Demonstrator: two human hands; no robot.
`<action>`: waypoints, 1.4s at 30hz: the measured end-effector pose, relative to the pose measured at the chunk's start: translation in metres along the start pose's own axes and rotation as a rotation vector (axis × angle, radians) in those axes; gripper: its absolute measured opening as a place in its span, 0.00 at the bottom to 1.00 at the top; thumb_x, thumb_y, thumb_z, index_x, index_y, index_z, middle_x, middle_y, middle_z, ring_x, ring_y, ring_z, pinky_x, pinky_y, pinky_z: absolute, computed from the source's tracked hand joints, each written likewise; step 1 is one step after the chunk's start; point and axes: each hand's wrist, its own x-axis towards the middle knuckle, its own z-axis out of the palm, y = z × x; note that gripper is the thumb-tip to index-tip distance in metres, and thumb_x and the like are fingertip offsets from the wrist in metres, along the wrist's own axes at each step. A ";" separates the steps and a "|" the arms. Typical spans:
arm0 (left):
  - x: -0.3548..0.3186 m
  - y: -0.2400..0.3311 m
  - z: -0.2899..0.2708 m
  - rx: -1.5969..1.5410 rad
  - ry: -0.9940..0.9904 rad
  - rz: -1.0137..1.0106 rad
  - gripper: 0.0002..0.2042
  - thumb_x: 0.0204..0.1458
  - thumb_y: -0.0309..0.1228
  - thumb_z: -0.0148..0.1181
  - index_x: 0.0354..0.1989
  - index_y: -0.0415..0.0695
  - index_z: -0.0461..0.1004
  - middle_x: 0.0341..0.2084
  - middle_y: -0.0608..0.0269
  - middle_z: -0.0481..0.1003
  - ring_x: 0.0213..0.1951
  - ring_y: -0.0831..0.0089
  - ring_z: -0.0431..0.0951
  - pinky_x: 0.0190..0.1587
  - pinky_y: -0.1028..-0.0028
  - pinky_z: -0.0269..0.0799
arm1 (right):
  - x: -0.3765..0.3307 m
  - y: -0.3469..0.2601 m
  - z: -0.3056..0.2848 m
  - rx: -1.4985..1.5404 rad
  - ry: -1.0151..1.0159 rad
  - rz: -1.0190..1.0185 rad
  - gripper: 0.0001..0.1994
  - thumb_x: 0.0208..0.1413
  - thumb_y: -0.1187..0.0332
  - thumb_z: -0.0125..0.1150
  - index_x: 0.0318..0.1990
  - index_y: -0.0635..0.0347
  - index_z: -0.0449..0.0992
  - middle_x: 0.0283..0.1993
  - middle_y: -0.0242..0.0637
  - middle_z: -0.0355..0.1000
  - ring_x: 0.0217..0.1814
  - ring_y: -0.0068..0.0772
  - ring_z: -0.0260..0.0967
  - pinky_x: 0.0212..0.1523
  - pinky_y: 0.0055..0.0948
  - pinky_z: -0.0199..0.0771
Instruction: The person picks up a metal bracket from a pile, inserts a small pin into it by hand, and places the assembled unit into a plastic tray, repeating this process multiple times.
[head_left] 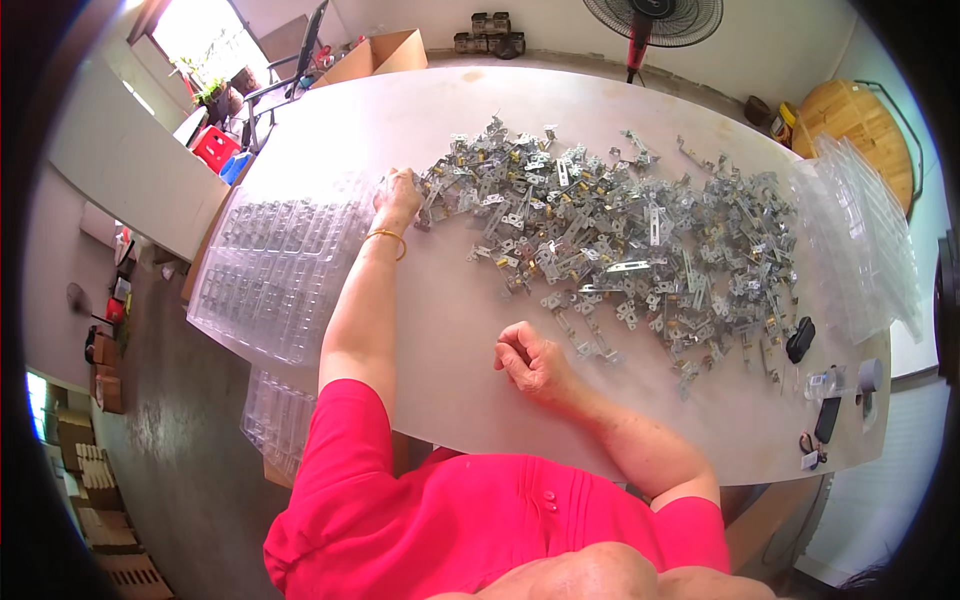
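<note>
Right hand (530,358): closed in a loose fist and rested on the bare table (440,330); nothing is seen to be held in it.
Right hand to parts: the nearest loose parts (590,345) are found just beside the knuckles, on the person's right and slightly farther out; no contact is visible.
Left hand (398,195): stretched forward at full arm reach, fingers curled down onto the near-left edge of the pile (610,235); whether a part is pinched cannot be told.
Bangle (385,238): a thin gold one is worn on the left wrist.
Pile location: a heap of small silver metal parts, some with brass bits, is spread over the middle and right of the table.
Pile axis: the long axis is run from the left hand toward the far right corner, slanting nearer on the right.
Nearer hand: the left hand is already in touch with the pile; the right is near only to the stragglers at its near fringe.
Tray (270,270): a clear moulded tray with rows of pockets is laid left of the left forearm, over the table's left edge; its pockets appear unfilled.
Tray stack (865,240): further clear trays are stacked at the far right, beyond the pile.
</note>
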 end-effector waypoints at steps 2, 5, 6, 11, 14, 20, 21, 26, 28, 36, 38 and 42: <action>-0.001 0.000 0.002 -0.005 0.028 0.035 0.16 0.52 0.29 0.62 0.51 0.47 0.77 0.55 0.52 0.73 0.58 0.50 0.75 0.58 0.56 0.74 | -0.001 0.000 0.000 -0.002 0.002 0.003 0.05 0.69 0.69 0.56 0.45 0.60 0.69 0.31 0.35 0.77 0.32 0.23 0.74 0.35 0.26 0.74; 0.003 -0.005 0.005 -0.011 0.031 0.018 0.15 0.53 0.26 0.59 0.51 0.46 0.76 0.55 0.52 0.73 0.57 0.49 0.76 0.57 0.56 0.75 | -0.001 -0.001 0.001 0.003 -0.003 0.000 0.05 0.69 0.70 0.56 0.45 0.60 0.68 0.31 0.35 0.76 0.31 0.23 0.74 0.35 0.26 0.74; 0.004 -0.004 0.005 -0.012 0.031 0.020 0.15 0.53 0.26 0.59 0.51 0.46 0.76 0.55 0.52 0.73 0.57 0.49 0.76 0.57 0.56 0.75 | 0.000 0.000 0.000 0.002 -0.001 0.000 0.05 0.69 0.70 0.56 0.45 0.60 0.68 0.31 0.35 0.76 0.31 0.23 0.74 0.35 0.26 0.74; 0.006 0.001 0.005 0.012 0.075 0.018 0.16 0.54 0.23 0.57 0.52 0.45 0.74 0.54 0.50 0.73 0.56 0.49 0.77 0.56 0.55 0.76 | 0.001 0.001 -0.001 -0.001 -0.006 0.008 0.05 0.69 0.70 0.56 0.45 0.60 0.68 0.31 0.35 0.76 0.31 0.23 0.73 0.34 0.27 0.74; 0.006 0.004 0.004 0.029 0.097 0.005 0.17 0.53 0.21 0.56 0.52 0.45 0.72 0.53 0.50 0.73 0.55 0.48 0.77 0.55 0.55 0.77 | 0.001 0.000 -0.001 -0.008 -0.006 0.000 0.05 0.69 0.69 0.56 0.45 0.59 0.68 0.31 0.35 0.76 0.31 0.23 0.73 0.35 0.27 0.74; 0.004 0.018 -0.006 -0.041 0.233 0.031 0.13 0.56 0.23 0.53 0.50 0.45 0.72 0.51 0.50 0.74 0.53 0.48 0.78 0.51 0.53 0.77 | 0.000 0.000 -0.002 -0.029 0.004 0.015 0.05 0.69 0.69 0.57 0.45 0.59 0.68 0.31 0.35 0.76 0.32 0.24 0.73 0.36 0.27 0.74; 0.002 0.020 -0.010 -0.041 0.235 0.032 0.13 0.56 0.23 0.53 0.50 0.45 0.72 0.51 0.50 0.74 0.53 0.48 0.78 0.51 0.53 0.77 | 0.001 0.000 -0.001 -0.029 0.004 0.012 0.05 0.69 0.69 0.57 0.45 0.59 0.68 0.31 0.35 0.76 0.32 0.24 0.73 0.36 0.27 0.74; -0.006 0.036 -0.035 -0.109 0.676 0.330 0.09 0.59 0.29 0.57 0.47 0.45 0.74 0.44 0.52 0.78 0.46 0.53 0.78 0.50 0.56 0.72 | 0.001 0.004 0.002 0.023 0.002 -0.024 0.06 0.68 0.69 0.57 0.45 0.60 0.70 0.28 0.34 0.74 0.28 0.20 0.70 0.30 0.25 0.71; -0.026 0.060 -0.053 -0.160 0.828 0.458 0.11 0.59 0.31 0.61 0.48 0.44 0.75 0.42 0.54 0.79 0.46 0.56 0.78 0.53 0.59 0.69 | 0.000 0.011 0.002 0.031 0.011 -0.048 0.05 0.68 0.69 0.58 0.45 0.60 0.70 0.27 0.32 0.73 0.27 0.18 0.68 0.29 0.24 0.69; -0.123 0.124 -0.074 -1.323 0.103 0.592 0.08 0.63 0.29 0.59 0.46 0.39 0.70 0.38 0.60 0.80 0.43 0.73 0.80 0.47 0.74 0.73 | -0.005 0.005 -0.003 -0.043 0.096 -0.282 0.06 0.65 0.71 0.62 0.46 0.60 0.75 0.27 0.30 0.71 0.26 0.15 0.64 0.28 0.22 0.67; -0.139 0.132 -0.069 -1.531 -0.135 0.624 0.08 0.63 0.24 0.59 0.45 0.38 0.68 0.36 0.61 0.79 0.40 0.79 0.78 0.43 0.77 0.74 | -0.006 -0.006 -0.009 -0.049 0.168 -0.373 0.06 0.65 0.71 0.62 0.47 0.59 0.77 0.28 0.29 0.71 0.27 0.15 0.63 0.28 0.21 0.67; -0.159 0.138 -0.061 -1.595 -0.319 0.615 0.12 0.59 0.18 0.61 0.45 0.40 0.65 0.33 0.64 0.75 0.34 0.78 0.77 0.38 0.78 0.76 | -0.002 -0.058 -0.035 0.075 0.247 -0.324 0.06 0.67 0.72 0.61 0.48 0.60 0.77 0.31 0.27 0.72 0.29 0.13 0.63 0.30 0.19 0.66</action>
